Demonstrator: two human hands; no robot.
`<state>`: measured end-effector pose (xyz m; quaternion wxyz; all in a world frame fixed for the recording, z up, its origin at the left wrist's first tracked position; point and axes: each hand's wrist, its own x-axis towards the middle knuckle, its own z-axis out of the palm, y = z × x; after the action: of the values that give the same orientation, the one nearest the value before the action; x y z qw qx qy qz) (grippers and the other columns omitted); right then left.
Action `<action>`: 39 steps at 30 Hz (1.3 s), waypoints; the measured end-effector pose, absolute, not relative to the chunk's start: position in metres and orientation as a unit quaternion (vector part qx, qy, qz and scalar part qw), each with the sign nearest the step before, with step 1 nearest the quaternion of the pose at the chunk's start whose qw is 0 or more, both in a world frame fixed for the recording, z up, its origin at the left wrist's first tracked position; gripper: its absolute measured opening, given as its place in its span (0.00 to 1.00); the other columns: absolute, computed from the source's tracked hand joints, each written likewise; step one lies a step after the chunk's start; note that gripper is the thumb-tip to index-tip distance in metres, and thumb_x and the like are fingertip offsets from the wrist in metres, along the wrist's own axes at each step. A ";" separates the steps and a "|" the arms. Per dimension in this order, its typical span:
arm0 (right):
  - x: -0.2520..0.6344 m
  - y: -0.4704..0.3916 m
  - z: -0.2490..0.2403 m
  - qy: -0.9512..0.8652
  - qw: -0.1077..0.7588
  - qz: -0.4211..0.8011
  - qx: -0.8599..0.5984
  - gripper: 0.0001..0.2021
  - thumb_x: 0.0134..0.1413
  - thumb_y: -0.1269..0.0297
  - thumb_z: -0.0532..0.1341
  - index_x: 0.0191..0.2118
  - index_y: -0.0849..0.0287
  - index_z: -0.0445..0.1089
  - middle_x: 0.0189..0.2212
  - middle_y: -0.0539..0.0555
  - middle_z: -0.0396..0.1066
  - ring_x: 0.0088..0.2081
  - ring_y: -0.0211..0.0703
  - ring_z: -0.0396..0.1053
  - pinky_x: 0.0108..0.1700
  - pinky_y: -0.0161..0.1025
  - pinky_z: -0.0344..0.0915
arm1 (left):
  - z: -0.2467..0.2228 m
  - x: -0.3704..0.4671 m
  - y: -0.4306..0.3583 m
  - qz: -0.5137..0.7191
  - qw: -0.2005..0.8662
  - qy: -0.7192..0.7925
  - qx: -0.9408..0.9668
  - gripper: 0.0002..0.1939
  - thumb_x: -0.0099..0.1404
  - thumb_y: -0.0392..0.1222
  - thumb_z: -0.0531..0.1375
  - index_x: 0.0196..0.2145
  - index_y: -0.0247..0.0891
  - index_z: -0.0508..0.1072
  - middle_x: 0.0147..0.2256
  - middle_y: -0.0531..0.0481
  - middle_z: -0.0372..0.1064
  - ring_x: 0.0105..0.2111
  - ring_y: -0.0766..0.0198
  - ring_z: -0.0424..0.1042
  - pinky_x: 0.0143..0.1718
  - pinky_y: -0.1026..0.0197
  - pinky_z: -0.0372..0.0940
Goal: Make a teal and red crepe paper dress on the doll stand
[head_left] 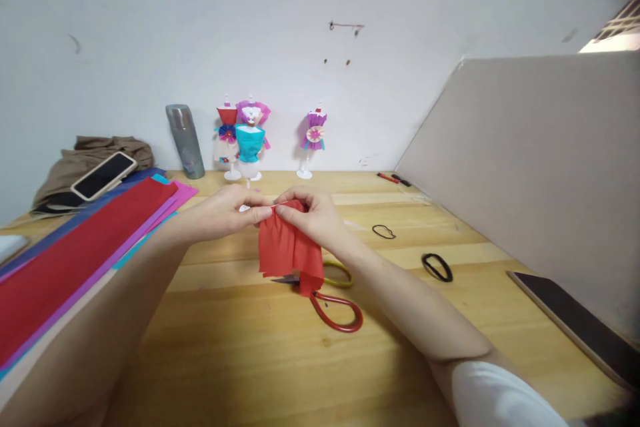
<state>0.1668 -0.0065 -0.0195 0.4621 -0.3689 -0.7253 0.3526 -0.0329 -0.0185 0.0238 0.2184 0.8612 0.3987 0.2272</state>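
A piece of red crepe paper (pixel 287 240) hangs over the wooden table, gathered in folds along its top edge. My left hand (pixel 235 210) pinches the top left corner of it between thumb and forefinger. Thumb and fingers of my right hand (pixel 313 213) are closed on the same edge, a little further right. A thin pale line runs along that edge between the hands; I cannot tell whether it is wire or thread. Under the paper lie scissors (pixel 345 327) with one red and one yellow loop, their blades partly covered.
Stacked coloured paper sheets (pixel 100 240) lie on the left, with a phone (pixel 104 175) and brown cloth (pixel 100 147) behind. A flask (pixel 185 140) and small dressed mannequins (pixel 250 143) stand by the wall. Black bands (pixel 437 267) and a dark tablet-like device (pixel 570 320) lie right.
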 end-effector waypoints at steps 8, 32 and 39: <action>0.167 -0.007 -0.022 -0.785 0.406 0.281 -0.373 0.07 0.53 0.62 0.62 0.33 0.59 0.76 0.29 0.51 0.77 0.32 0.41 0.70 0.37 0.39 0.63 | 0.022 -0.036 -0.013 0.165 0.244 0.353 0.888 0.17 0.68 0.47 0.53 0.25 0.37 0.70 0.20 0.56 0.60 0.22 0.68 0.60 0.24 0.66 0.53; 0.166 -0.017 -0.018 -0.757 0.457 0.255 -0.392 0.08 0.52 0.62 0.58 0.26 0.58 0.64 0.21 0.46 0.63 0.25 0.35 0.59 0.29 0.35 0.55 | 0.029 -0.025 -0.025 0.186 0.056 0.447 0.873 0.16 0.66 0.44 0.52 0.22 0.38 0.63 0.20 0.55 0.59 0.23 0.66 0.57 0.27 0.62 0.48; 0.167 -0.018 -0.016 -0.756 0.462 0.252 -0.389 0.08 0.52 0.62 0.58 0.25 0.58 0.65 0.20 0.46 0.63 0.25 0.35 0.59 0.29 0.35 0.55 | 0.031 -0.024 -0.026 0.171 0.078 0.461 0.867 0.16 0.65 0.46 0.51 0.22 0.38 0.64 0.19 0.55 0.57 0.23 0.67 0.56 0.27 0.63 0.48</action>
<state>0.1669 -0.0181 -0.0160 0.4619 -0.3891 -0.7562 0.2518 -0.0245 -0.0260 0.0310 0.0779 0.8674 0.4606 0.1713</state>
